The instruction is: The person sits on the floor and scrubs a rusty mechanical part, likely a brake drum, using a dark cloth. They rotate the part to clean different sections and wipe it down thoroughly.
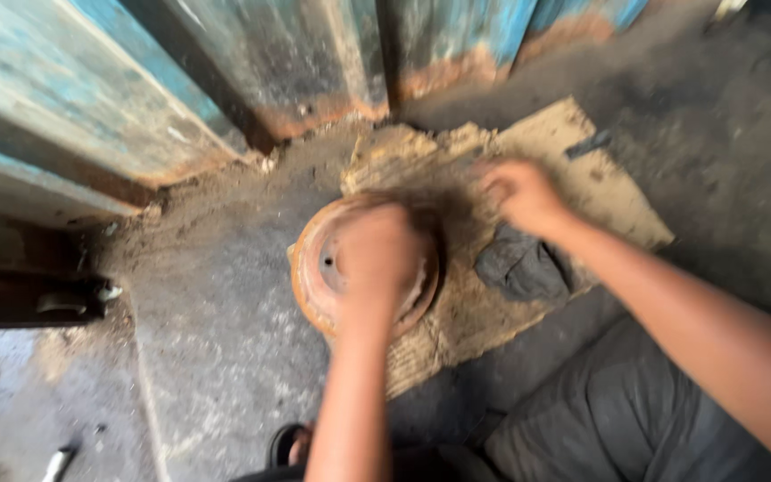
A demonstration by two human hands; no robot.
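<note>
The left hand [377,254] rests on a rusty drum [314,268]; its grip is too blurred to tell. The right hand [519,192], loosely closed, holds nothing visible, hovering over cardboard [582,170] near a dark rag [524,266]. The drum looks thoroughly rusty, so cleaning seems barely begun.

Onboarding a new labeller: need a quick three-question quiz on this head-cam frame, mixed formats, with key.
1. True or false: the left hand rests on top of the rusty round metal part.
2. Multiple choice: what does the round part sit on? A) a blue plastic tray B) a worn sheet of cardboard C) a wooden stool
3. Short answer: what lies on the cardboard just below the right hand?

Key:
1. True; the hand covers the middle of the part, though motion blur hides the grip itself.
2. B
3. A dark crumpled rag.
</note>
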